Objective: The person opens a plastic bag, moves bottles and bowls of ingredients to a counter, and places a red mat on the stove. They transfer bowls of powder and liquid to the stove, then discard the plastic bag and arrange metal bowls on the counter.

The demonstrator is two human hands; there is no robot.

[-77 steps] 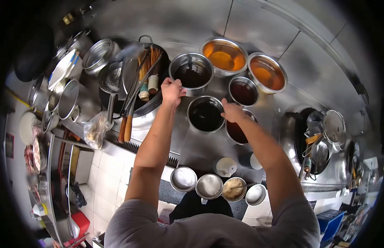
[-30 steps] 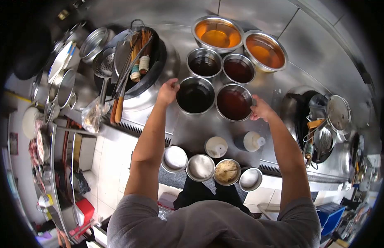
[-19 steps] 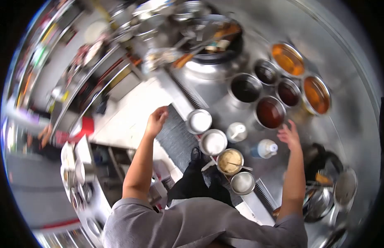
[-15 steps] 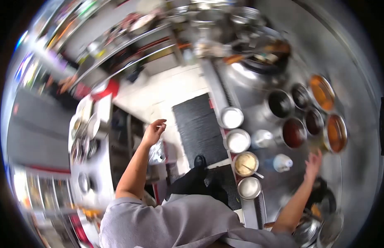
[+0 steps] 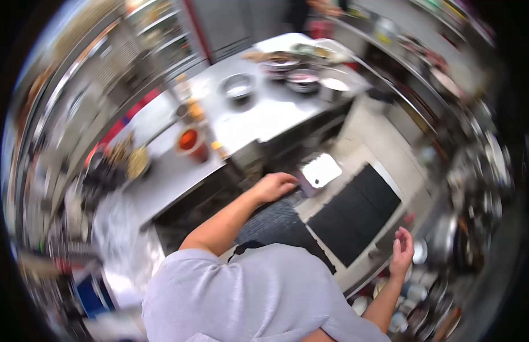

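My left hand [image 5: 276, 187] is held out in front of my body, over the floor beside the steel counter [image 5: 261, 119]. Its fingers are bent and smeared, and whether anything is in them does not show. My right hand [image 5: 401, 252] is raised at the right with its fingers apart and nothing in it. It is nearest to the stove side, where several bowls and pots stand. A white-topped box [image 5: 320, 171] stands on the floor just past my left hand. A metal bowl [image 5: 238, 86] sits on the counter.
Stacked bowls [image 5: 302, 80] and an orange-filled container [image 5: 191, 142] stand on the counter. Black mats [image 5: 355, 214] lie on the pale floor. A clear plastic bag [image 5: 119, 228] hangs at the left. Part of another person [image 5: 324, 8] shows at the top.
The view has swung left from the stove toward the steel counter. My right hand has moved away from the sauce pots; my left hand now appears beside the counter.
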